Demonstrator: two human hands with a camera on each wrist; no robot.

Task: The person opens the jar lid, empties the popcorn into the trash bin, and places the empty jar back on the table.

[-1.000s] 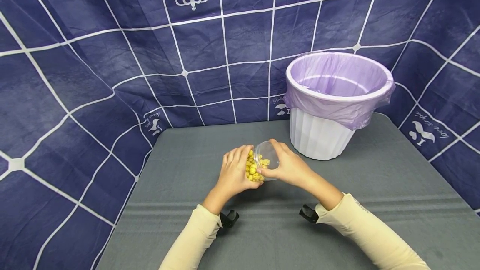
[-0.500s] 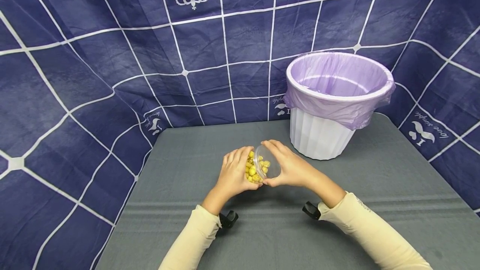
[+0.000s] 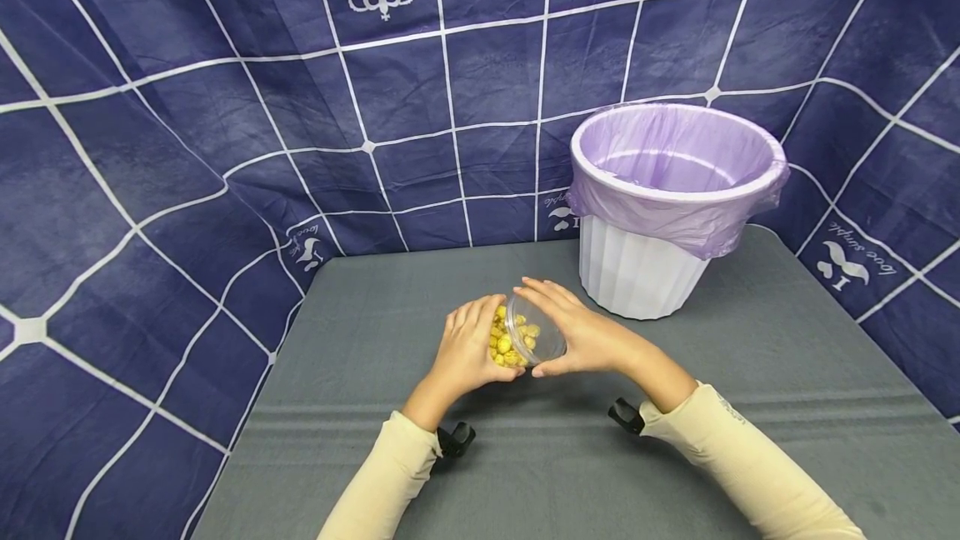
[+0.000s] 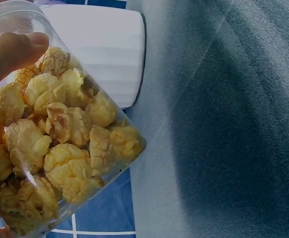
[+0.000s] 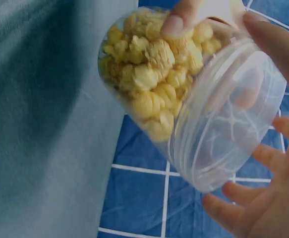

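The jar [image 3: 504, 342] was clasped by the left hand [image 3: 467, 350], its lid [image 5: 221, 131] ringed by the bent-fingered right hand [image 3: 588, 336], apparently for twisting, a steady counter-hold seemingly being required next.

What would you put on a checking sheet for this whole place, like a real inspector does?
Surface: grey tabletop, with creases running across it.
Job's things: clear jar, tilted, partly full of yellowish popcorn.
Clutter: nothing seen.
Hands: left hand grips the popcorn-filled part; right hand spans the ridged end, thumb and fingers round it.
Cables: nothing seen.
Surroundings: white bin, upright, with a purple liner; blue curtain with white lines behind.
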